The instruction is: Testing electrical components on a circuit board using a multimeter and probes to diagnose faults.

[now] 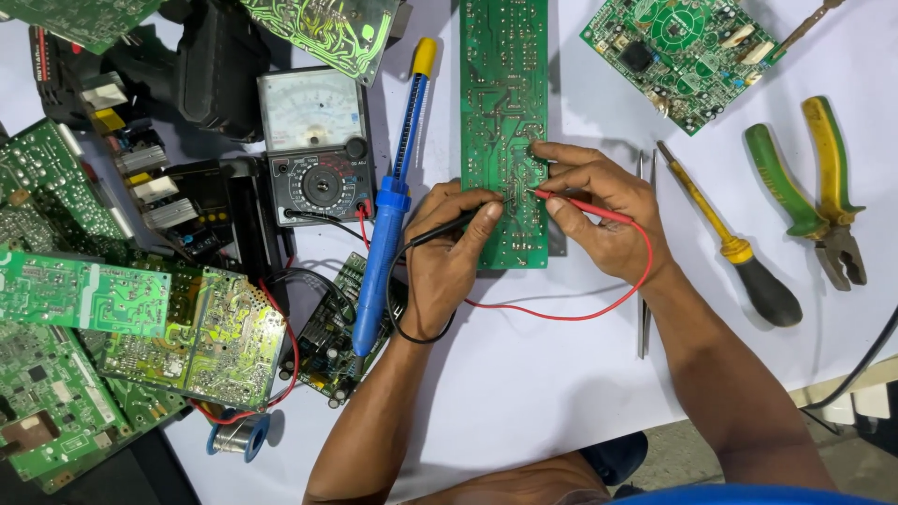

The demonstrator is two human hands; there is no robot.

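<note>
Pliers (823, 201), screwdriver (734, 245), solder spool (239, 436)

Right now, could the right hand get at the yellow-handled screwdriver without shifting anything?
Probably yes. The screwdriver lies just beside the right hand on bare table, nothing between them, but that hand holds the red probe.

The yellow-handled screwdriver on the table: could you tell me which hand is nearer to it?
Right. The right hand, holding the red probe, is just left of the screwdriver; the left hand with the black probe lies farther left.
</note>
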